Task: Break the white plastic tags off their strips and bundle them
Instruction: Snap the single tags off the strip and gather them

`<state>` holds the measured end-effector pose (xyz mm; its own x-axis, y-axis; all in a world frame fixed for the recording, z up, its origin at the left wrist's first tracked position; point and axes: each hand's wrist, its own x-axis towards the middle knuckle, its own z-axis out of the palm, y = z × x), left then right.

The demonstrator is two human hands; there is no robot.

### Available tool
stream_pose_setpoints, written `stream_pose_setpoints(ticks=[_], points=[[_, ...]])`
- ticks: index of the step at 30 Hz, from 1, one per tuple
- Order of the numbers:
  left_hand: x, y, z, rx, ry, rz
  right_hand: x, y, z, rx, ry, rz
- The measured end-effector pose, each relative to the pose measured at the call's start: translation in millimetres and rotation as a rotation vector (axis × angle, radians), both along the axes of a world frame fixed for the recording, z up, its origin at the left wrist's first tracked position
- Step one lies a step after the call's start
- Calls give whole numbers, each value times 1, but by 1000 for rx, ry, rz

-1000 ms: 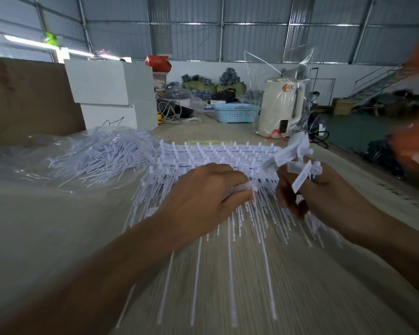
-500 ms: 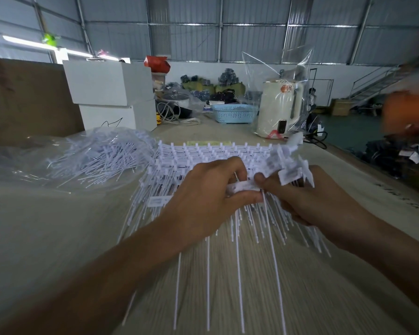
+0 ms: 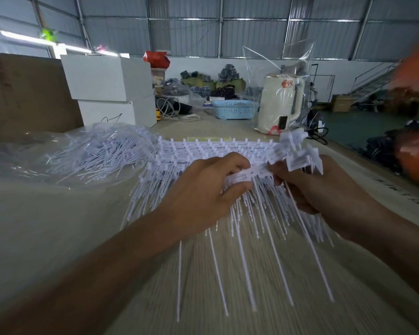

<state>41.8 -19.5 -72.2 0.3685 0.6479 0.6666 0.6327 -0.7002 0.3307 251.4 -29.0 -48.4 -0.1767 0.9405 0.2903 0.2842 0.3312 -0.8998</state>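
Warehouse worktable (image 3: 58, 238): my left hand (image 3: 203, 194) pinches the tag strip (image 3: 242, 176) steady atop the stacked strips (image 3: 203, 151); my right hand (image 3: 324, 189), curled around freed tags (image 3: 298, 160), works the next loose.

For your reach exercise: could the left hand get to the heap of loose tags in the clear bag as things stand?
Probably yes. The heap of loose tags lies open on the table left of the left hand, nothing between them, but that hand now pinches a strip.
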Motion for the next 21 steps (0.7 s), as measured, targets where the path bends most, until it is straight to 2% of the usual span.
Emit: stream_pose_setpoints(ticks=[3, 5, 9, 14, 16, 21], points=[[0, -3, 1, 214, 118, 51, 0, -3, 0, 77, -52, 67], [-1, -5, 2, 267, 156, 32, 0, -5, 1, 170, -60, 127], [-2, -3, 2, 215, 207, 29, 5, -1, -2, 492, -363, 32], [-2, 1, 2, 156, 131, 0, 10, 7, -8, 698, -522, 2], [-3, 1, 4, 173, 85, -34, 7, 6, -9, 780, -510, 5], [-3, 2, 2, 161, 24, -47, 13, 15, -10, 757, -439, -26]])
